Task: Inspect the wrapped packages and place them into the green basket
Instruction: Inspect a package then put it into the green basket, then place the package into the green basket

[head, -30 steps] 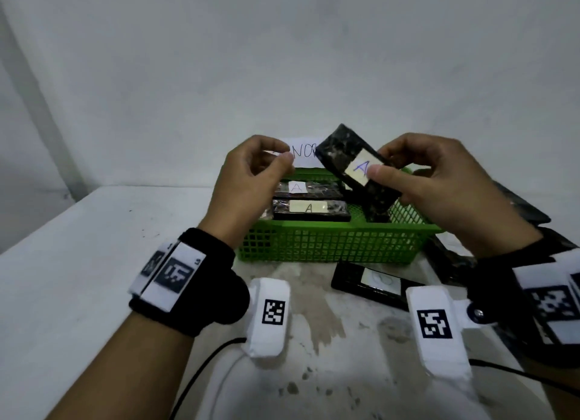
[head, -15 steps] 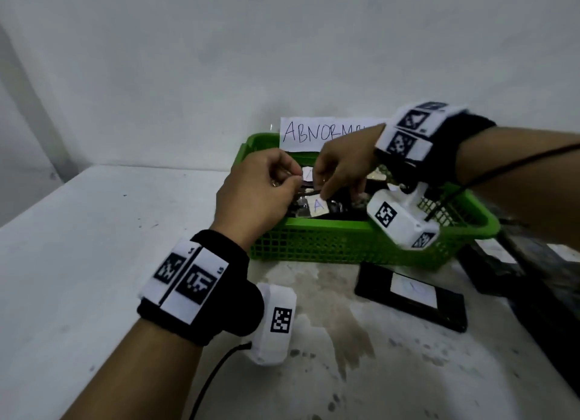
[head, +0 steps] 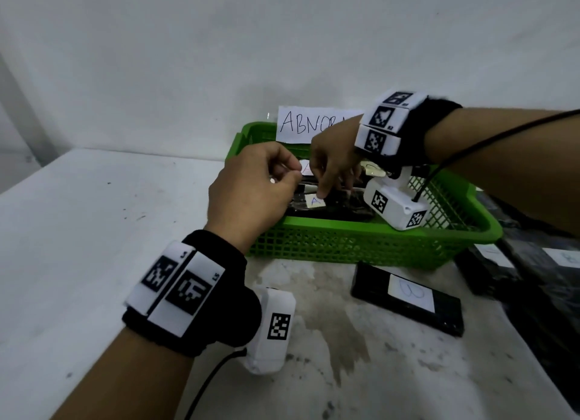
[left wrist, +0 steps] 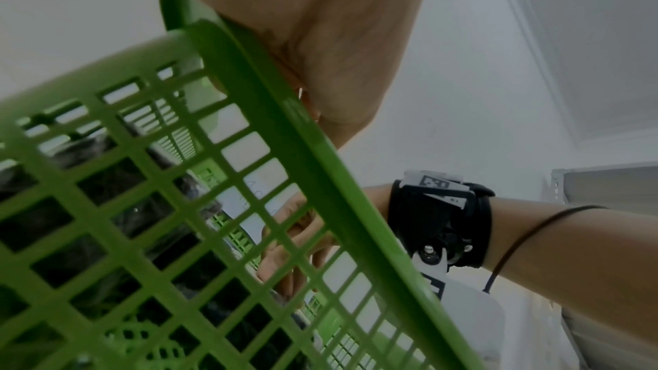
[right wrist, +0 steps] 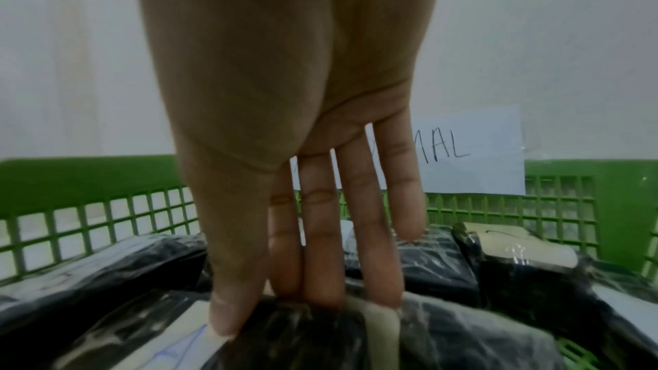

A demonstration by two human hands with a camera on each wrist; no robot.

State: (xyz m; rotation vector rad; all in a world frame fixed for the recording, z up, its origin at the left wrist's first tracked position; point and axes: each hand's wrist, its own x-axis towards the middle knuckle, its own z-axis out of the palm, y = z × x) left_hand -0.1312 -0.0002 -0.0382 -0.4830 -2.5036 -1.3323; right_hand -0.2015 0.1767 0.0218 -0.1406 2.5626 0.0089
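Note:
The green basket stands at the middle of the table, with black wrapped packages inside. My right hand reaches down into it from the right. Its thumb and straight fingers pinch the top edge of a wrapped package with a white "A" label, which lies on the others. My left hand hovers over the basket's left rim, fingers curled, and nothing shows between them. The left wrist view shows the right hand through the mesh.
A paper sign reading "ABNORMAL" hangs on the basket's far wall. A black package labelled "B" lies on the table in front of the basket. More black packages are piled at the right. The wall stands close behind.
My right hand has carried the "A" package from up in the air down into the basket. The left hand has stayed curled by the left rim.

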